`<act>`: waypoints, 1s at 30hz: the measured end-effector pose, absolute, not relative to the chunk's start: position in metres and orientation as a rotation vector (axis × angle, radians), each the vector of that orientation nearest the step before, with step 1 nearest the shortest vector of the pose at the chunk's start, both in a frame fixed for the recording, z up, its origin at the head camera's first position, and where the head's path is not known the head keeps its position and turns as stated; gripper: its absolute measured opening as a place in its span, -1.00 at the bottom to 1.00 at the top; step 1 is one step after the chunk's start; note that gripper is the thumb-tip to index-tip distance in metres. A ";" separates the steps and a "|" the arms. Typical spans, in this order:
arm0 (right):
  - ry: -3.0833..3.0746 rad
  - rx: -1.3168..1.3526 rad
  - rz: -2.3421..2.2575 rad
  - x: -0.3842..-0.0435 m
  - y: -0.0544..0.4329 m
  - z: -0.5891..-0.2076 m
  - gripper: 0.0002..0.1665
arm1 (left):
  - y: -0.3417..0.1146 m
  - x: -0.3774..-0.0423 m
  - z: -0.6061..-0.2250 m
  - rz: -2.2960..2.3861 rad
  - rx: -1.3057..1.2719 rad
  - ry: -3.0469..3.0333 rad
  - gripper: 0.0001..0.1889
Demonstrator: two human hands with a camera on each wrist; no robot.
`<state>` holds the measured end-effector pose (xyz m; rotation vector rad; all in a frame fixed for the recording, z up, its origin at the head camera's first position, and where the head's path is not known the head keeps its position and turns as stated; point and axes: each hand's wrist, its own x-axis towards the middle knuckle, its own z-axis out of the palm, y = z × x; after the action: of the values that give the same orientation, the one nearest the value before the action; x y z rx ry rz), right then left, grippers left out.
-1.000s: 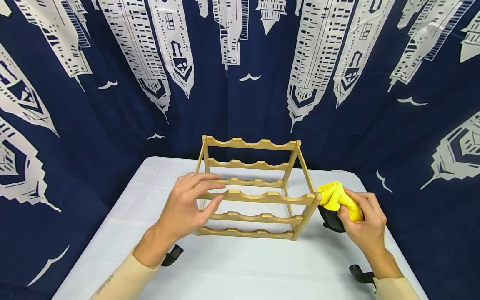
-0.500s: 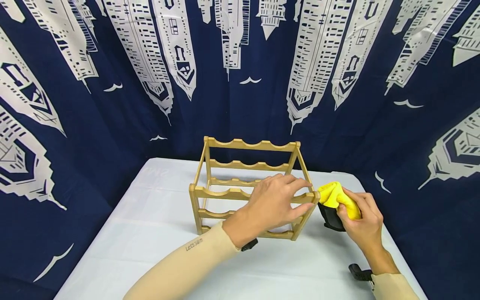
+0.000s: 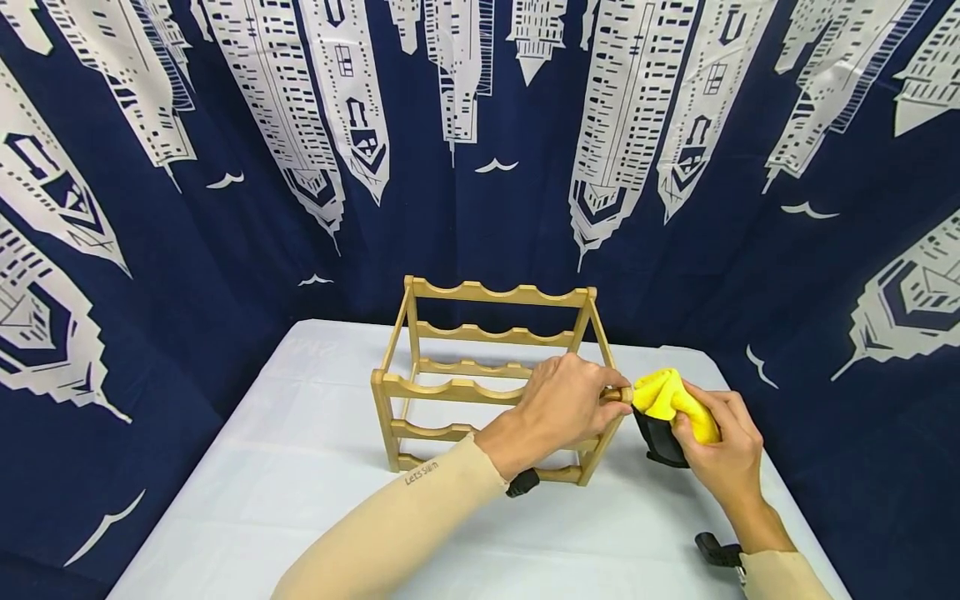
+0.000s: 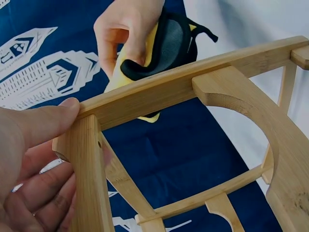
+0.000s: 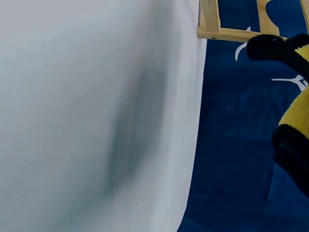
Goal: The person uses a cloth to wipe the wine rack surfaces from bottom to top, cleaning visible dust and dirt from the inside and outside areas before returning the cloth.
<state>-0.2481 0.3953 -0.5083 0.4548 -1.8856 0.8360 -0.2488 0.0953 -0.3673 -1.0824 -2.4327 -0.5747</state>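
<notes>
A light wooden bottle rack [image 3: 450, 389] with scalloped rails stands upright on the table. My left hand [image 3: 558, 404] grips its near right top corner. In the left wrist view the thumb [image 4: 65, 113] lies on the corner of the rack's wooden frame [image 4: 154, 87], with the fingers curled below it. My right hand [image 3: 723, 433] pinches a folded yellow cloth [image 3: 667, 396] with black edging, just right of that corner. A dark grey side of the cloth and a black loop show in the left wrist view. At the right wrist view's edge, only part of the cloth [image 5: 297, 116] shows.
The rack stands toward the back of a table with a white cover [image 3: 300, 467]. A dark blue curtain [image 3: 480, 225] printed with white buildings hangs behind and along both sides. A black wrist mount [image 3: 716, 550] sits under the right wrist.
My left hand has moved right, from the rack's near left corner to its near right top corner, and now grips it. The right hand keeps the cloth in nearly the same place.
</notes>
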 end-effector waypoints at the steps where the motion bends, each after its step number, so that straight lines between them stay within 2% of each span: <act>1: -1.886 0.455 0.838 -0.248 0.395 -0.508 -0.41 | 0.094 -0.248 -0.367 -0.592 -1.100 -2.430 -0.69; 14: -1.824 0.459 0.864 -0.241 0.384 -0.507 -0.44 | 0.047 -0.258 -0.362 -0.818 -1.359 -2.423 -0.74; 30: -1.765 0.557 0.955 -0.228 0.333 -0.479 -0.46 | -0.019 -0.281 -0.356 -0.912 -1.620 -2.385 -0.65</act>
<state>-0.2284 0.3330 -0.4791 0.5570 -1.7655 0.9550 -0.2815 -0.0191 -0.3560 -1.6203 -2.3853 -0.9116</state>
